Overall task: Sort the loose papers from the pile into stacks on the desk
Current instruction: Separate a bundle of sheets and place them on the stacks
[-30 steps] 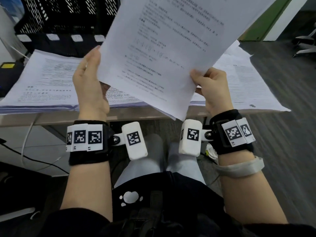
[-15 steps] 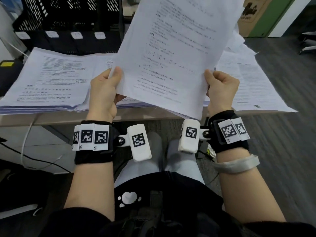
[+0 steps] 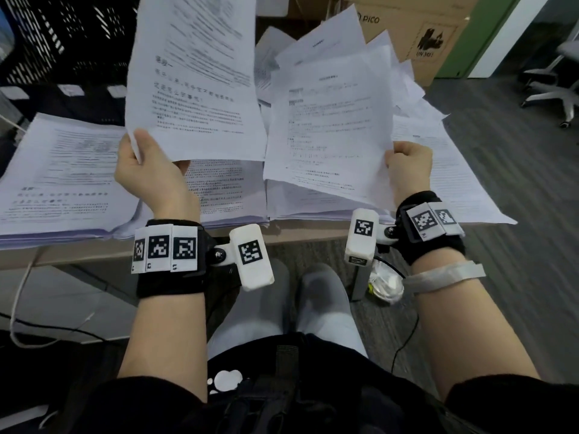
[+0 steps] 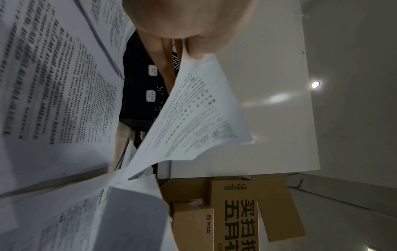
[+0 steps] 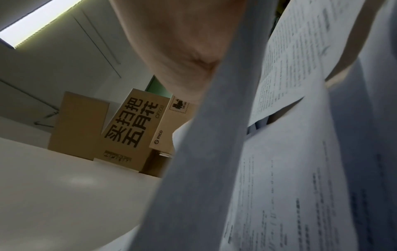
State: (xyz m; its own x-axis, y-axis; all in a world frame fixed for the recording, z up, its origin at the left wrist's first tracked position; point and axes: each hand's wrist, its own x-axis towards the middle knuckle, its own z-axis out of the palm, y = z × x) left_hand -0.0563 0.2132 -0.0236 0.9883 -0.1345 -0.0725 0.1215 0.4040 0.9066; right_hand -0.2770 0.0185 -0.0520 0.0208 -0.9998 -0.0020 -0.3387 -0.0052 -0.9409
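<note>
My left hand pinches the lower left corner of a printed sheet and holds it upright above the desk. My right hand grips the right edge of a second printed sheet, tilted over the papers below. In the left wrist view my thumb presses the left sheet. In the right wrist view the right sheet runs edge-on past my palm. On the desk lie a stack at the left, a middle stack and a loose pile at the right.
Black mesh file trays stand behind the left stack. Brown cardboard boxes sit at the far right of the desk. An office chair base stands on the grey floor. Cables hang under the desk edge.
Earlier both hands held the papers together as one. Now they are split: my left hand has carried one sheet up and left, while my right hand keeps the other at the right.
</note>
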